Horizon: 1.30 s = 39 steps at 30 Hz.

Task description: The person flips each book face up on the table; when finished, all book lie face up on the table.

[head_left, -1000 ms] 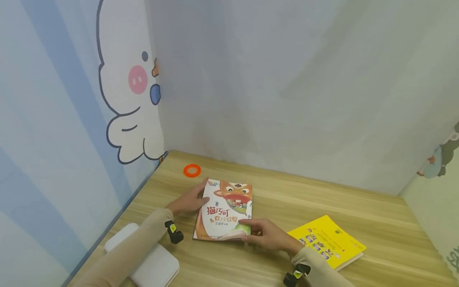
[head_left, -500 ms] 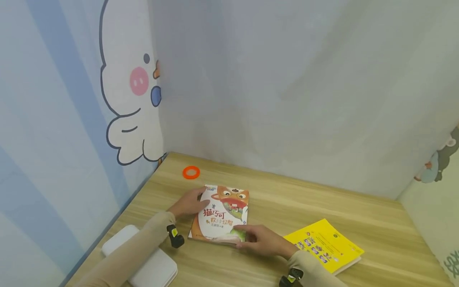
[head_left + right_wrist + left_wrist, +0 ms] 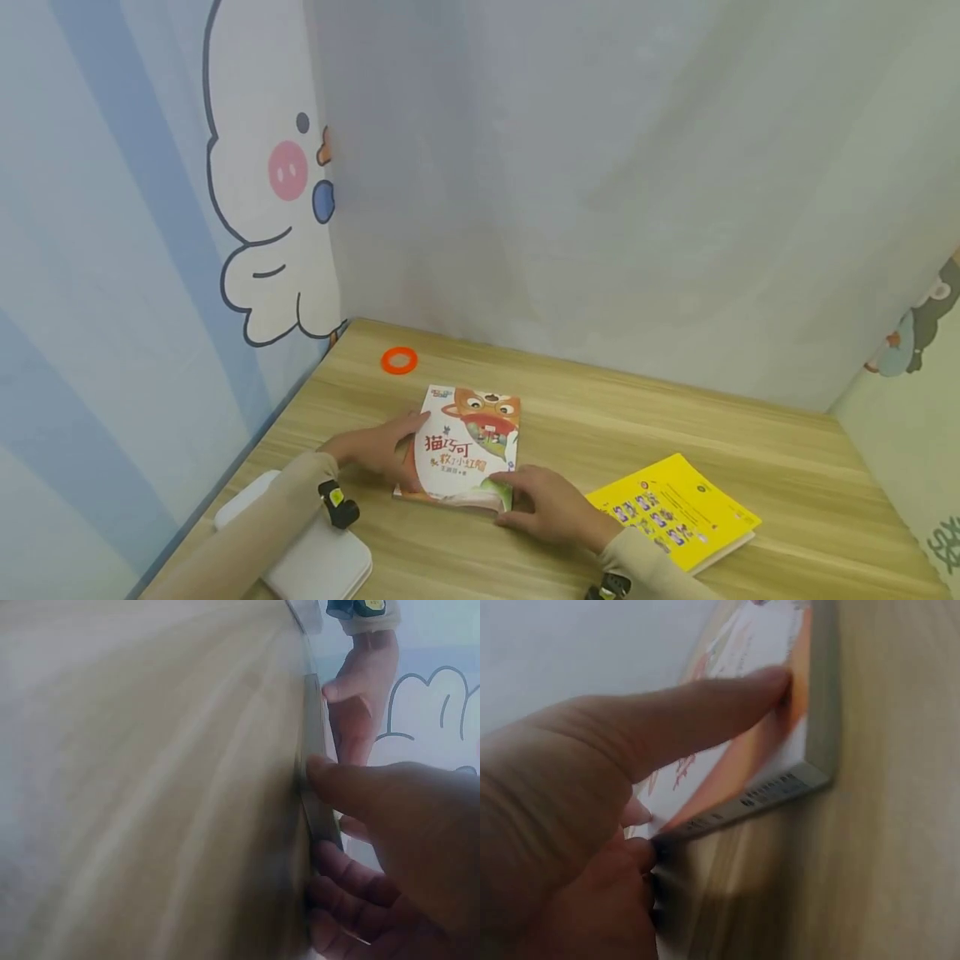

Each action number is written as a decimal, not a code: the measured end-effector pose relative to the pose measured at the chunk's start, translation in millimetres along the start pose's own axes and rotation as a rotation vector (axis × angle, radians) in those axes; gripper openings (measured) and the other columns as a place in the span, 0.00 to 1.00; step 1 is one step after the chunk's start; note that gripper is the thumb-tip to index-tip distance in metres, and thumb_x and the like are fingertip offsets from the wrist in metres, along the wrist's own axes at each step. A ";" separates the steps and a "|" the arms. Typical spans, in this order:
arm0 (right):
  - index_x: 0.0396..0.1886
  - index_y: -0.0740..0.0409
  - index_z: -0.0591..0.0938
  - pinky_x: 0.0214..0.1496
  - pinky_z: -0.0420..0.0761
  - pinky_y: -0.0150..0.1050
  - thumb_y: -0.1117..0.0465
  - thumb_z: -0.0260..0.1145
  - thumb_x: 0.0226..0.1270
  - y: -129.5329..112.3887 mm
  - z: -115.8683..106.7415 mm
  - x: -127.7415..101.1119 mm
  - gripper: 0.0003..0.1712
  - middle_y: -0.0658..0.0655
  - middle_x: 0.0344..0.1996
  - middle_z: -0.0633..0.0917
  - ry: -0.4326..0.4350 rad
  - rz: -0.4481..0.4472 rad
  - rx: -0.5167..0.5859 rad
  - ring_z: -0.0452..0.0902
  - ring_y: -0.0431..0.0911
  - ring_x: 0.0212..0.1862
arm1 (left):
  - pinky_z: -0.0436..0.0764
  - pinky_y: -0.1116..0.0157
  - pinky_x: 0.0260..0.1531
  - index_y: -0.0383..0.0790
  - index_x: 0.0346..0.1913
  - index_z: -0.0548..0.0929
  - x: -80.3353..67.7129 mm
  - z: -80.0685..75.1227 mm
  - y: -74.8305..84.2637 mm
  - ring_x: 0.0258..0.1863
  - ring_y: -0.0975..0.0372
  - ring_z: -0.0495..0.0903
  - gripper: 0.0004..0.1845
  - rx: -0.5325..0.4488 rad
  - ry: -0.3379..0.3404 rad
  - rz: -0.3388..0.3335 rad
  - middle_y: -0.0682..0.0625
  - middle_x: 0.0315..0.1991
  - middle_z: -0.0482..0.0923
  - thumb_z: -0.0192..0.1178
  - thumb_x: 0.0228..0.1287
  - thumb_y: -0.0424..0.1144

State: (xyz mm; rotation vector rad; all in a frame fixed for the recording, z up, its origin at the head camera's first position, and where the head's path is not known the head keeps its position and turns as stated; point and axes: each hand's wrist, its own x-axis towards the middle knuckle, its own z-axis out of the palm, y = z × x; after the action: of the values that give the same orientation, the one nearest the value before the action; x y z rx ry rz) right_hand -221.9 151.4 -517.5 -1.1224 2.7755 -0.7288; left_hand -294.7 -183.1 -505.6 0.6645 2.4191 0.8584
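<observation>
— What are you handling there?

— You've got a slim paperback picture book (image 3: 467,446), closed, front cover up: white with a cartoon fox face, orange trim and red Chinese title characters.

— How is it sitting?

— Flat on the wooden surface (image 3: 600,433), the long side running away from you, slightly skewed. In the left wrist view you see its grey page block and a barcode strip on the near end.

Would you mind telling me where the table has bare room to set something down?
The table is bare along the back wall, from the orange ring rightwards, and between the storybook and the yellow book. The near left is crowded: both hands on the storybook, with a white case beside them.
</observation>
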 end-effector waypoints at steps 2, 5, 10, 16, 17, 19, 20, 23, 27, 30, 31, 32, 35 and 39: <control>0.63 0.50 0.83 0.40 0.72 0.28 0.47 0.75 0.64 -1.0 1.0 -2.4 0.29 0.43 0.34 0.81 0.045 0.001 0.006 0.69 0.33 0.34 | 0.48 0.37 0.79 0.42 0.84 0.45 -6.3 1.7 -1.3 0.84 0.39 0.38 0.69 0.011 -0.012 -0.016 0.33 0.84 0.36 0.82 0.46 0.52; 0.62 0.51 0.84 0.39 0.72 0.28 0.47 0.76 0.63 -1.9 3.3 -5.9 0.29 0.44 0.35 0.83 0.102 0.008 0.022 0.69 0.32 0.34 | 0.46 0.35 0.78 0.47 0.84 0.45 -14.7 4.6 -1.9 0.84 0.39 0.36 0.70 0.021 -0.022 -0.034 0.34 0.84 0.34 0.83 0.44 0.53; 0.63 0.51 0.84 0.37 0.71 0.26 0.47 0.76 0.63 -2.2 5.2 -8.9 0.30 0.44 0.36 0.82 0.106 0.042 0.068 0.68 0.32 0.33 | 0.47 0.35 0.78 0.48 0.84 0.48 -20.2 7.6 0.0 0.84 0.40 0.37 0.68 0.040 -0.015 -0.033 0.36 0.85 0.36 0.82 0.44 0.52; 0.63 0.54 0.84 0.35 0.70 0.27 0.50 0.76 0.64 0.1 1.7 -4.5 0.29 0.45 0.32 0.79 0.077 0.066 0.125 0.66 0.31 0.31 | 0.43 0.31 0.77 0.50 0.84 0.49 -16.0 5.8 4.2 0.84 0.39 0.33 0.67 0.080 0.000 -0.049 0.43 0.86 0.38 0.81 0.44 0.53; 0.63 0.54 0.84 0.34 0.70 0.27 0.50 0.76 0.64 0.7 1.4 -3.4 0.29 0.45 0.31 0.79 0.076 0.068 0.124 0.66 0.31 0.31 | 0.42 0.31 0.77 0.50 0.84 0.49 -15.1 5.3 4.3 0.83 0.39 0.31 0.67 0.079 0.000 -0.054 0.44 0.86 0.38 0.81 0.44 0.53; 0.63 0.54 0.84 0.34 0.70 0.27 0.49 0.76 0.63 1.7 0.9 -1.0 0.30 0.44 0.30 0.79 0.070 0.072 0.123 0.66 0.30 0.30 | 0.42 0.30 0.76 0.51 0.84 0.50 -13.9 4.4 3.7 0.83 0.39 0.31 0.66 0.084 -0.001 -0.062 0.45 0.86 0.38 0.81 0.44 0.53; 0.63 0.54 0.84 0.34 0.70 0.26 0.49 0.77 0.63 2.0 0.6 0.1 0.30 0.44 0.30 0.79 0.066 0.073 0.124 0.65 0.30 0.30 | 0.42 0.30 0.76 0.52 0.84 0.50 -13.5 3.8 3.3 0.83 0.39 0.31 0.66 0.090 -0.003 -0.068 0.45 0.86 0.37 0.81 0.44 0.53; 0.63 0.55 0.84 0.33 0.70 0.26 0.50 0.77 0.63 2.8 -0.9 3.0 0.30 0.45 0.29 0.78 0.050 0.077 0.144 0.65 0.30 0.29 | 0.43 0.30 0.76 0.54 0.84 0.50 -12.3 1.7 2.6 0.84 0.39 0.32 0.67 0.102 -0.007 -0.071 0.43 0.86 0.36 0.81 0.43 0.53; 0.63 0.56 0.84 0.33 0.71 0.26 0.51 0.77 0.63 3.2 -3.3 6.7 0.30 0.45 0.30 0.78 0.029 0.108 0.178 0.66 0.31 0.29 | 0.44 0.29 0.76 0.54 0.84 0.49 -9.5 -0.9 2.2 0.84 0.39 0.33 0.66 0.113 -0.019 -0.070 0.45 0.86 0.36 0.81 0.44 0.53; 0.63 0.55 0.84 0.33 0.71 0.27 0.50 0.77 0.63 3.8 -4.2 8.7 0.30 0.45 0.31 0.78 0.016 0.148 0.192 0.67 0.31 0.30 | 0.42 0.30 0.76 0.55 0.84 0.49 -7.1 -2.2 1.2 0.84 0.40 0.31 0.66 0.110 -0.026 -0.078 0.47 0.86 0.35 0.81 0.45 0.52; 0.63 0.55 0.84 0.32 0.72 0.27 0.50 0.77 0.63 4.0 -4.3 9.2 0.31 0.45 0.32 0.79 0.013 0.159 0.198 0.68 0.32 0.30 | 0.42 0.30 0.76 0.55 0.84 0.49 -6.5 -2.2 0.6 0.84 0.40 0.31 0.66 0.107 -0.028 -0.080 0.48 0.86 0.35 0.81 0.45 0.52; 0.63 0.54 0.84 0.32 0.72 0.28 0.50 0.77 0.62 4.4 -4.3 9.5 0.31 0.45 0.32 0.79 0.011 0.169 0.199 0.68 0.32 0.30 | 0.42 0.30 0.76 0.55 0.84 0.48 -6.0 -2.2 0.0 0.84 0.40 0.31 0.66 0.105 -0.029 -0.082 0.48 0.86 0.35 0.81 0.45 0.52; 0.63 0.54 0.84 0.32 0.72 0.28 0.50 0.78 0.61 5.7 -3.4 10.1 0.31 0.46 0.32 0.79 0.017 0.182 0.201 0.68 0.33 0.29 | 0.41 0.29 0.76 0.55 0.84 0.47 -5.2 -2.6 -1.5 0.84 0.40 0.30 0.66 0.102 -0.033 -0.082 0.49 0.86 0.33 0.81 0.46 0.53; 0.63 0.53 0.85 0.33 0.72 0.28 0.49 0.78 0.60 7.9 0.2 11.1 0.31 0.45 0.32 0.81 0.034 0.167 0.187 0.69 0.33 0.30 | 0.41 0.30 0.76 0.54 0.84 0.46 -5.6 -3.7 -2.0 0.84 0.40 0.29 0.66 0.105 -0.043 -0.083 0.49 0.86 0.32 0.80 0.47 0.52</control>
State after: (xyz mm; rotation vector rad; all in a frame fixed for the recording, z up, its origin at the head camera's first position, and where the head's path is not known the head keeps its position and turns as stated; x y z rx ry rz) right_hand -235.1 148.8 -519.9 -0.8413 2.7160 -0.9703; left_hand -293.1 -189.4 -502.8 0.6092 2.4478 0.6814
